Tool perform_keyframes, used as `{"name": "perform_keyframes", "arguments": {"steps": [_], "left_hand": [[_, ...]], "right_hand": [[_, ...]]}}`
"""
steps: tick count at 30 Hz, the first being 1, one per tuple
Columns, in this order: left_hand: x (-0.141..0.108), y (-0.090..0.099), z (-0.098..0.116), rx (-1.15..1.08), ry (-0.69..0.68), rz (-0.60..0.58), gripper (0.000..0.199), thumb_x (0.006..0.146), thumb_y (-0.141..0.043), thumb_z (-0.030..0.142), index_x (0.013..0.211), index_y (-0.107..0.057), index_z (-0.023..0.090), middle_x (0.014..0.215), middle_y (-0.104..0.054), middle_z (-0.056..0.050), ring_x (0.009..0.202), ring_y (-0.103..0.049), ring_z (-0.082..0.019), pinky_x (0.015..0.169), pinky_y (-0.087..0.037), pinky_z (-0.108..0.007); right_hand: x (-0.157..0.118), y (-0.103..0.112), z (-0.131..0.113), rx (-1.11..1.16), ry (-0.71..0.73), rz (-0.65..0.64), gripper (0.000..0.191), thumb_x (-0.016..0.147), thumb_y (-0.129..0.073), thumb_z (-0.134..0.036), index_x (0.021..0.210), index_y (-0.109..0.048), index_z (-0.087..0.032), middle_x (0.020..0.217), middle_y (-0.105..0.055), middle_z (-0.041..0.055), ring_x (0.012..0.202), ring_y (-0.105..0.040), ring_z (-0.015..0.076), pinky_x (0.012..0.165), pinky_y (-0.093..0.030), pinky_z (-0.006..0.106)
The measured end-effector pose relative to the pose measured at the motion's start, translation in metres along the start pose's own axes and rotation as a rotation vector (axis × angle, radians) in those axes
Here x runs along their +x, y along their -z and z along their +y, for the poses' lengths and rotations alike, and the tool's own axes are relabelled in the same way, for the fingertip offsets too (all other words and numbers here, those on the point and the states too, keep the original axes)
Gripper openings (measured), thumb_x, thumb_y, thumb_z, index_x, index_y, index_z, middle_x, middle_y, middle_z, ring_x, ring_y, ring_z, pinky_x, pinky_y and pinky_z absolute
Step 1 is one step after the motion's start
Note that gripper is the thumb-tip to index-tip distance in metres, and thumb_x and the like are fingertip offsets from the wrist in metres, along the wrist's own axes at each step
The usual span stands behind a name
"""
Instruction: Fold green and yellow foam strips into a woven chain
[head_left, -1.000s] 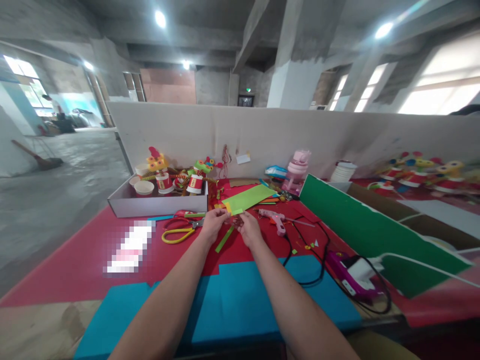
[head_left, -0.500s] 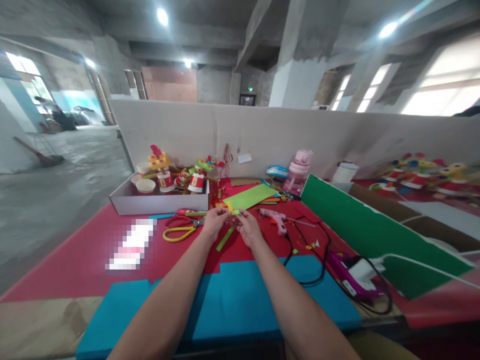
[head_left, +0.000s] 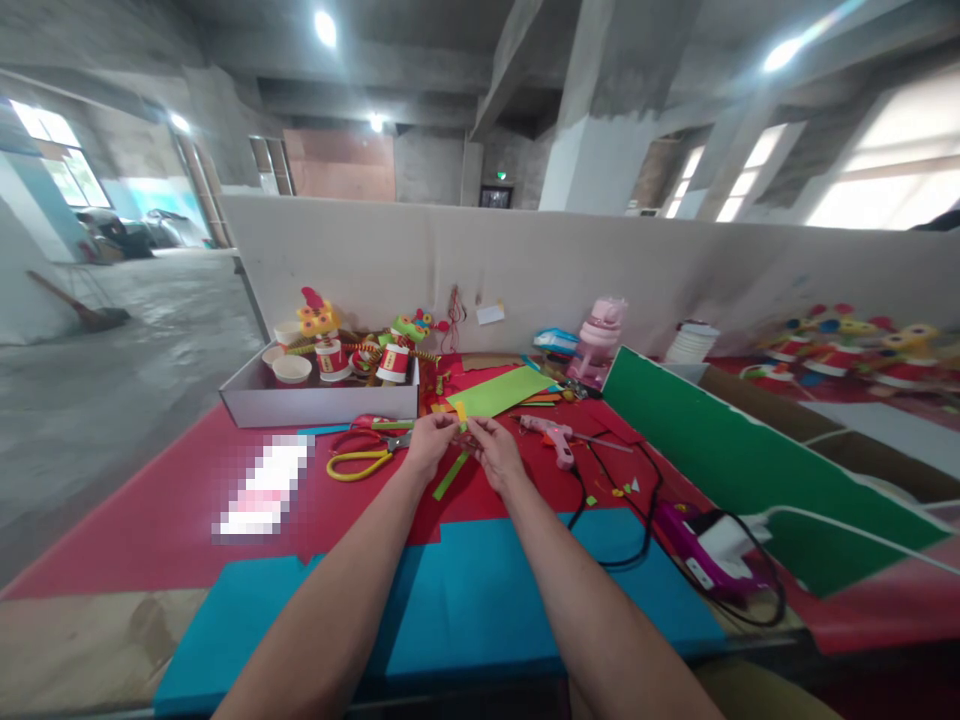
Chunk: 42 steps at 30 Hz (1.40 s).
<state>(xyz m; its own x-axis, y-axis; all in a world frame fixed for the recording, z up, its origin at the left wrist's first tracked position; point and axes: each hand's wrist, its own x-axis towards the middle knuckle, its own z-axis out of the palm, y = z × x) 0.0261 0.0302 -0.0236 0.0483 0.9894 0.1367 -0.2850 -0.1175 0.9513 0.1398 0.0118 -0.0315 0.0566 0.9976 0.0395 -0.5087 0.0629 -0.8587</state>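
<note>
Over the red table top, my left hand point(head_left: 430, 443) and my right hand point(head_left: 491, 450) meet fingertip to fingertip. Both are closed in a pinch. Between them stands a small yellow paper strip point(head_left: 461, 410), with a bit of green paper point(head_left: 463, 426) against its lower end. My left fingers are on the yellow piece and my right fingers on the green bit; the exact hold is partly hidden. Just below the hands lies a light green paper strip point(head_left: 451, 476). Scissors with yellow and red handles point(head_left: 360, 464) lie left of my left hand.
A pink glue gun point(head_left: 551, 437) with a black cord lies right of my hands. Behind are green paper sheets point(head_left: 504, 390) and a white box point(head_left: 322, 408) of paper-cup figures. A purple power strip point(head_left: 705, 560), green board point(head_left: 735, 470) and blue board point(head_left: 480, 600) surround the work area.
My right fingertips have come closer to my left ones. The green bit that stuck out to the right now shows smaller, close against the yellow strip.
</note>
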Motion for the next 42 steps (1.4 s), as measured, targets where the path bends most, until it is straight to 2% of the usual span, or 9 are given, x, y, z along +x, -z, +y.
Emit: {"name": "perform_keyframes", "arguments": {"steps": [13, 17, 25, 29, 32, 37, 42], "left_hand": [[-0.001, 0.0, -0.001, -0.01, 0.025, -0.011, 0.02, 0.054, -0.077, 0.026, 0.064, -0.066, 0.012, 0.055, -0.062, 0.0, 0.048, -0.049, -0.007, 0.05, -0.038, -0.021], [-0.001, 0.0, 0.0, -0.011, 0.03, -0.027, 0.022, 0.054, -0.079, 0.029, 0.063, -0.067, 0.012, 0.055, -0.062, -0.001, 0.048, -0.05, -0.008, 0.049, -0.038, -0.021], [-0.003, 0.0, 0.001, 0.004, 0.063, -0.054, 0.021, 0.055, -0.079, 0.028, 0.063, -0.068, 0.011, 0.055, -0.064, -0.003, 0.047, -0.051, -0.008, 0.049, -0.039, -0.02], [-0.006, -0.004, 0.006, -0.086, 0.139, -0.021, 0.033, 0.062, -0.077, 0.041, 0.068, -0.067, 0.011, 0.056, -0.063, -0.004, 0.048, -0.053, -0.009, 0.049, -0.041, -0.021], [-0.009, -0.005, 0.009, -0.104, 0.151, -0.049, 0.038, 0.064, -0.076, 0.048, 0.07, -0.065, 0.012, 0.059, -0.062, -0.003, 0.051, -0.054, -0.009, 0.051, -0.043, -0.021], [-0.008, -0.003, 0.007, -0.021, 0.061, -0.076, 0.035, 0.053, -0.083, 0.038, 0.062, -0.061, 0.013, 0.058, -0.061, -0.001, 0.053, -0.054, -0.008, 0.052, -0.043, -0.02], [-0.008, -0.002, 0.006, -0.004, 0.074, -0.061, 0.031, 0.056, -0.08, 0.035, 0.061, -0.06, 0.013, 0.057, -0.062, -0.002, 0.05, -0.052, -0.008, 0.05, -0.042, -0.021]], "right_hand": [[0.0, -0.002, 0.0, -0.009, 0.031, 0.061, 0.038, 0.05, -0.085, -0.039, 0.074, -0.064, -0.018, 0.057, -0.063, -0.0045, 0.051, -0.058, 0.0106, 0.055, -0.053, 0.026], [0.0, -0.002, 0.002, -0.009, 0.053, 0.054, 0.036, 0.052, -0.083, -0.039, 0.074, -0.063, -0.018, 0.059, -0.065, -0.0034, 0.051, -0.058, 0.0113, 0.054, -0.052, 0.026], [0.0, -0.004, -0.001, -0.078, 0.092, 0.067, 0.032, 0.056, -0.079, -0.038, 0.076, -0.064, -0.017, 0.049, -0.059, -0.006, 0.046, -0.055, 0.0111, 0.05, -0.05, 0.025], [0.002, -0.003, 0.0, -0.049, 0.117, 0.107, 0.032, 0.056, -0.079, -0.038, 0.073, -0.061, -0.018, 0.053, -0.061, -0.0049, 0.049, -0.058, 0.0124, 0.053, -0.052, 0.026], [0.003, -0.002, 0.0, -0.015, 0.124, 0.113, 0.032, 0.056, -0.079, -0.037, 0.073, -0.059, -0.019, 0.058, -0.063, -0.0042, 0.051, -0.06, 0.0134, 0.055, -0.053, 0.028], [0.002, -0.004, -0.001, -0.028, 0.132, 0.108, 0.033, 0.056, -0.079, -0.038, 0.073, -0.059, -0.019, 0.061, -0.064, -0.0034, 0.057, -0.062, 0.014, 0.057, -0.054, 0.028], [0.0, -0.005, -0.002, -0.047, 0.112, 0.097, 0.034, 0.054, -0.08, -0.04, 0.071, -0.059, -0.019, 0.058, -0.062, -0.0042, 0.057, -0.061, 0.0134, 0.06, -0.055, 0.029]]}}
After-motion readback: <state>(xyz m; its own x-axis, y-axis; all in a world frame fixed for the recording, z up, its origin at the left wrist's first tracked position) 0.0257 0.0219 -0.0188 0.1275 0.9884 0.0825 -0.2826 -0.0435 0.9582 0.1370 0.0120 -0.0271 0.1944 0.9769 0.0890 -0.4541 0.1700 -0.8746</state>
